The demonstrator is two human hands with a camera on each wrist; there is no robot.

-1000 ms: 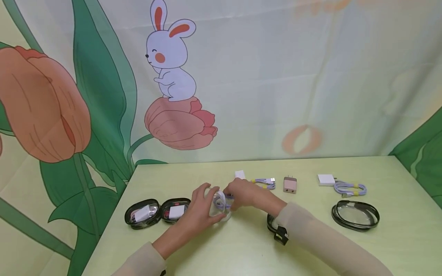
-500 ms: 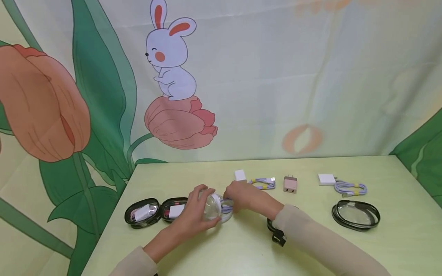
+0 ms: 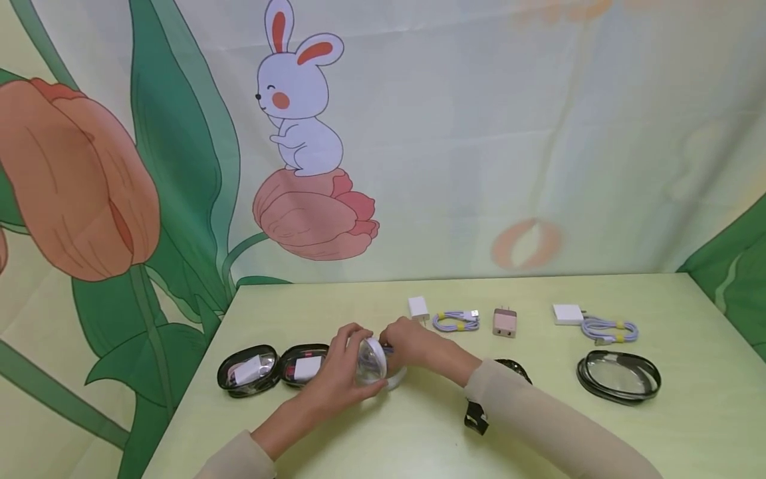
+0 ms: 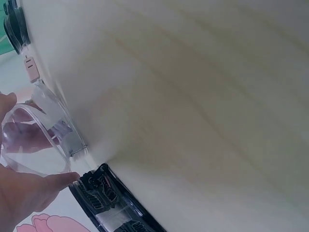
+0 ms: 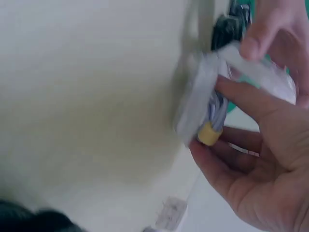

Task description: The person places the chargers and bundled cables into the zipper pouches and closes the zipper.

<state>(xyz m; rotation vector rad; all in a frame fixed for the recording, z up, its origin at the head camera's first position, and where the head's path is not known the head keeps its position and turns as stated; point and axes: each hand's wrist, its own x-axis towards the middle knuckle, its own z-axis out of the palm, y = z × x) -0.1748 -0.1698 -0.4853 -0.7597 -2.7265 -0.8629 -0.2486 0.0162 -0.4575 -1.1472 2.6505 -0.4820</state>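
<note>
My left hand [image 3: 335, 372] holds a clear oval case [image 3: 369, 362] with a white rim, fingers over its far side and thumb at its near side. The case stands with its lid ajar near the middle of the table. At its opening, my right hand [image 3: 413, 346] pinches a coiled purple cable [image 5: 218, 110] bound with a yellow tie [image 5: 209, 134]. In the right wrist view the coil lies against one half of the case, under the thumb. The head view hides most of the cable behind the fingers.
Two black-rimmed cases [image 3: 248, 370] with chargers inside stand left. Behind the right hand lie a white charger [image 3: 418, 308], a purple cable [image 3: 456, 320] and a pink charger [image 3: 505, 322]. Farther right are another white charger [image 3: 567, 314], a cable [image 3: 610, 329] and a black-rimmed case [image 3: 619, 377].
My right hand has shifted slightly left, closer into the case, and the purple coil shows less in the head view. The left hand keeps hold of the case, which has turned a little.
</note>
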